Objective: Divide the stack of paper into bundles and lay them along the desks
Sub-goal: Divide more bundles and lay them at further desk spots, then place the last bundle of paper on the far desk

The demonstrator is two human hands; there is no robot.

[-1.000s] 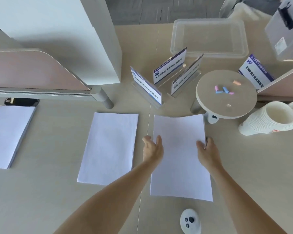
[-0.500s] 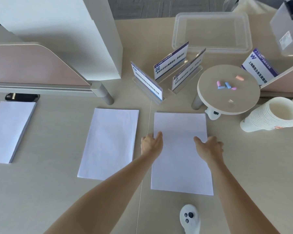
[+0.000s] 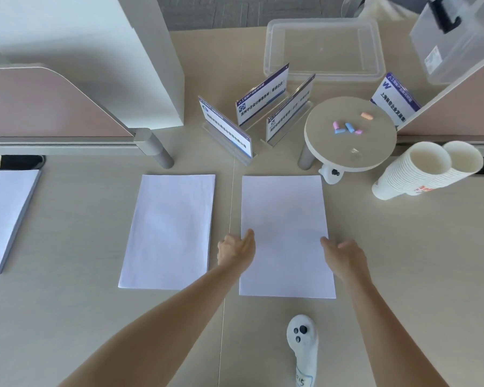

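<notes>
Three white paper bundles lie flat on the beige desk. The right bundle (image 3: pixel 284 219) sits between my two hands. My left hand (image 3: pixel 235 248) rests at its left edge, thumb on the sheet. At the bundle's right edge my right hand (image 3: pixel 344 255) hovers, fingers spread, holding nothing. A middle bundle (image 3: pixel 169 230) lies just left of the desk seam. The thickest stack (image 3: pixel 4 216) is at the far left, partly cut off by the frame.
Acrylic name signs (image 3: pixel 260 107) stand behind the bundles. A round stand (image 3: pixel 349 135) carries small coloured pieces. Stacked paper cups (image 3: pixel 425 171) lie at the right, a clear plastic tray (image 3: pixel 323 48) at the back. A white controller (image 3: pixel 302 347) lies near the front edge. Pink dividers flank both sides.
The right bundle has settled flat on the desk. Both hands have slid back toward me along its edges, and my right hand has come off the paper.
</notes>
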